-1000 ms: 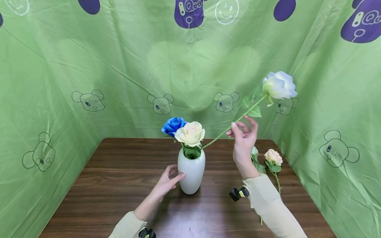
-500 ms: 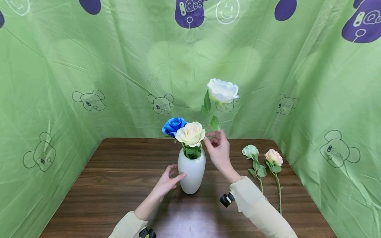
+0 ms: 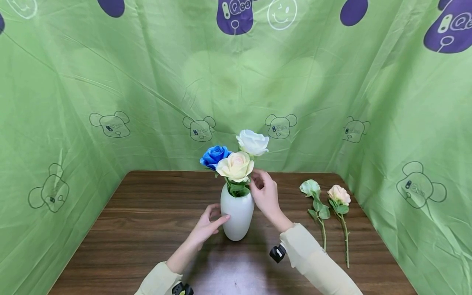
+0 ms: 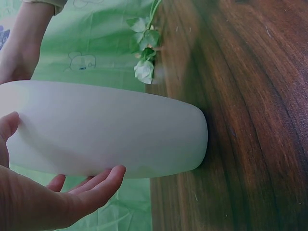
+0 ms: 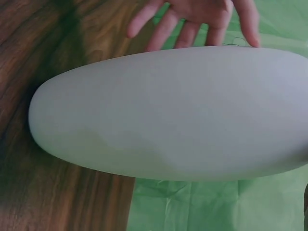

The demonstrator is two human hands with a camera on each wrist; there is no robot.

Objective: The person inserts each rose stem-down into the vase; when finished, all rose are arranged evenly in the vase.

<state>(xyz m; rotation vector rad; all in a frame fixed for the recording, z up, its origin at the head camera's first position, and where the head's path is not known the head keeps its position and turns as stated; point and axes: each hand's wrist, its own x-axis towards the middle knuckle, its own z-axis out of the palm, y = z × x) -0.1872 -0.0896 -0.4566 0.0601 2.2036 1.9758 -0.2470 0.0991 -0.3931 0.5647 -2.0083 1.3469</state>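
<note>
A white vase (image 3: 237,217) stands upright on the wooden table, holding a blue rose (image 3: 215,157) and a cream rose (image 3: 234,166). My left hand (image 3: 206,223) holds the vase's left side, thumb across the front and fingers around the side; the left wrist view shows fingertips (image 4: 115,174) against its wall. At the vase mouth, my right hand (image 3: 266,192) pinches the stem of a white rose (image 3: 253,142), whose bloom rises behind the cream one. That stem is mostly hidden by the cream rose and my fingers.
Two more stems lie on the table (image 3: 147,229) at the right: a pale green-white rose (image 3: 310,187) and a peach rose (image 3: 339,194). A green printed cloth (image 3: 158,94) hangs behind and along both sides of the table.
My right hand has moved left and down to the vase mouth. The white rose has swung from a slant to nearly upright and sunk lower. My left hand and the vase have stayed put.
</note>
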